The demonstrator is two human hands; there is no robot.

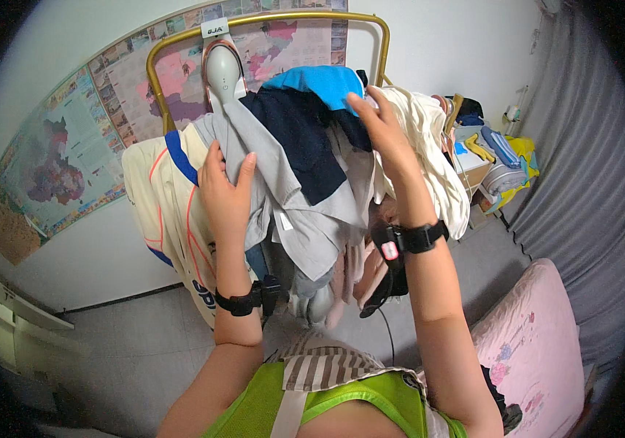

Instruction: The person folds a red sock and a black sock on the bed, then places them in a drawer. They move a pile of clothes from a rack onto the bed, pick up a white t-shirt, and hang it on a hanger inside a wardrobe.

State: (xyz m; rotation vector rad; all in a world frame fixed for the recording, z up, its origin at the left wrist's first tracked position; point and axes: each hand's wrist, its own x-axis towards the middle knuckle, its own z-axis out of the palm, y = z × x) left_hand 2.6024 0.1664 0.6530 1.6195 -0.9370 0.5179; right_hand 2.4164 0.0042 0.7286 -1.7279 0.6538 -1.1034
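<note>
Before me, clothes are heaped over a gold metal garment rack (296,18). My left hand (226,197) lies against a light grey garment (268,150), thumb and fingers spread apart on its cloth. My right hand (386,128) is raised at the edge of a bright blue cloth (318,85), its fingers apart. A dark navy garment (301,145) drapes between the hands. Left of my left hand hangs a cream garment (167,191) with blue and orange trim. White gathered fabric (427,142) hangs right of my right hand.
A white handheld steamer (223,68) sits in a holder on the rack. Maps (55,159) cover the wall. At right are a cabinet with folded textiles (504,164), a grey curtain (575,164) and a pink padded item (536,345). A black cable (390,334) hangs below.
</note>
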